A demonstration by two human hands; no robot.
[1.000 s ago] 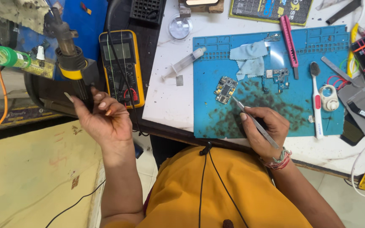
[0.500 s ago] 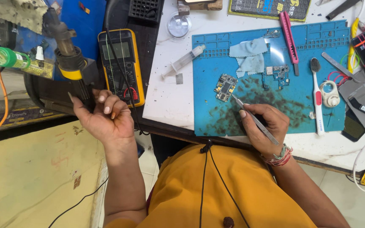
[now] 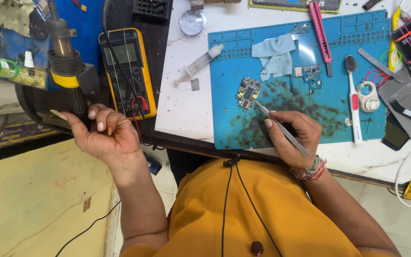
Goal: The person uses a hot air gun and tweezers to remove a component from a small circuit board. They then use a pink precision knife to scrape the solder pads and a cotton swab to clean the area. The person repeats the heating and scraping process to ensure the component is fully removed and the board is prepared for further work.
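The right hand (image 3: pixel 293 135) pinches metal tweezers (image 3: pixel 281 127) between thumb and fingers, tips resting at the lower edge of the small circuit board (image 3: pixel 249 92) on the blue mat (image 3: pixel 338 62); hand and board sit as they did half a second ago. The left hand (image 3: pixel 103 131) has drawn slightly back from the hot-air gun (image 3: pixel 65 62) in its holder: fingers loosely curled, holding nothing, just below the gun's handle and beside the yellow multimeter (image 3: pixel 128 71). A syringe (image 3: pixel 199 64) lies on the white bench, left of the mat.
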